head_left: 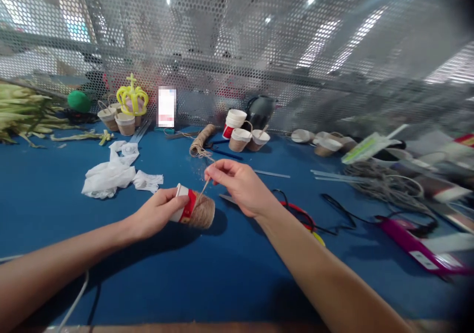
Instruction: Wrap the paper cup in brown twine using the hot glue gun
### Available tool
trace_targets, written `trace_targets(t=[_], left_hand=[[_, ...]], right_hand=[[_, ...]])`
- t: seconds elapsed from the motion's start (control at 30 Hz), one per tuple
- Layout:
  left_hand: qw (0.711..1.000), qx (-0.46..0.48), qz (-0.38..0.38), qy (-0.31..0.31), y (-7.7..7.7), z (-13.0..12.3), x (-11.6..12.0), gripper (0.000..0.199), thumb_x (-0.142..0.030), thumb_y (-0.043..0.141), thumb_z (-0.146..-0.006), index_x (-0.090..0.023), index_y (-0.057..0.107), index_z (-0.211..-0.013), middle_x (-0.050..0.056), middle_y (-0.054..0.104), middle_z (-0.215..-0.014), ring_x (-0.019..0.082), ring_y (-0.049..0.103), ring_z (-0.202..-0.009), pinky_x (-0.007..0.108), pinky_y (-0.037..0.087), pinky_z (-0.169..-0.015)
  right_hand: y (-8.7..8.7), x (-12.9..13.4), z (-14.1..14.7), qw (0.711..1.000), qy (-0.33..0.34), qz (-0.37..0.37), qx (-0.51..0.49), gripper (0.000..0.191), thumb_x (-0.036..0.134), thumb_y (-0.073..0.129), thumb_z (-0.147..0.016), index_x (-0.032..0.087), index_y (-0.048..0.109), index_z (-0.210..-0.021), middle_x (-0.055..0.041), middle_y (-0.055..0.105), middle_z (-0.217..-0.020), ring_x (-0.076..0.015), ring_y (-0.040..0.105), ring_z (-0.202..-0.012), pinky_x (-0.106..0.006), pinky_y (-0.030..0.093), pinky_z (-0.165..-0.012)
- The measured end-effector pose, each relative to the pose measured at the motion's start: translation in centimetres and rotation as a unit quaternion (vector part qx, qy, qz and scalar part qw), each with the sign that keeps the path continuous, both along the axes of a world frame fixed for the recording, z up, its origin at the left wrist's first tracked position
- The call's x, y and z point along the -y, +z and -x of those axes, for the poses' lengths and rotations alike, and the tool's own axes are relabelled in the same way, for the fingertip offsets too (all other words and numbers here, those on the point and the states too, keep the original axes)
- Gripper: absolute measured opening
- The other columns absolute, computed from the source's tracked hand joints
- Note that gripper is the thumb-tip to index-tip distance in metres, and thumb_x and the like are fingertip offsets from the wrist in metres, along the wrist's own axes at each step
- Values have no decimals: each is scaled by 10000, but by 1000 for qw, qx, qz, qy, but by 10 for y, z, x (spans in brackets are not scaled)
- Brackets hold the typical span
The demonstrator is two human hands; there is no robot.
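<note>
Twine (203, 214) wraps one end of the paper cup (190, 205), which lies on its side in front of me, over the near-middle of the blue table (148, 288), its red band and white end uncovered. My left hand (157, 212) grips that white end, thumb along the upper side; the fingers underneath are hidden from me. My right hand (237, 182) pinches the loose strand (206, 185) between thumb and fingertips, drawing a straight line up from the coils. I judge that straightness worth keeping: a slack strand would let turns ride over each other, while too hard a pull could dent the thin wall. Best, I think, to lay each turn snug against its neighbour, turning the cup with my left and guiding with my right. Beyond my right fingertips lies the hank of twine (203, 139); its feed should stay free of snags. A metal blade (227, 199) sits just beside the cup, partly behind my right hand, so I'd mind the strand there. Farther back stand twine-wrapped cups (240, 140).
</note>
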State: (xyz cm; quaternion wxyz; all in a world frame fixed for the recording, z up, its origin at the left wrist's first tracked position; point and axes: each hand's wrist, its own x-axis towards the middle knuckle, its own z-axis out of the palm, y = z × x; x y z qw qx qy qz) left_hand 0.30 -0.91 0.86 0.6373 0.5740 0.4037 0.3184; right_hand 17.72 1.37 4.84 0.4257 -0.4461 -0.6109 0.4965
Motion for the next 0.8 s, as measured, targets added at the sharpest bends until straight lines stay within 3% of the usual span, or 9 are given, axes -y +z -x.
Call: trace_targets(t=[0.43,0.8], left_hand=[[997,39,18,-57,-8,1,3,277,-360,492,-773,-111,609,-806,1,586,-690,90,472,-591,192,376,-579],[992,-5,-98,-81,-1,5,10,302,-368,424,-803,-110,566,-736,-1,518,-636,91,409,-567,192,378,-561]], right_hand=[[-14,1,-2,998,-13,-27,52,177,320,580,-736,156,556,-672,-1,587,-653,-111,519,-636,-270,399,-670],[-15,6,1,996,-6,-30,87,189,333,562,-743,157,562,-673,-11,595,-665,-113,523,-624,-269,406,-659]])
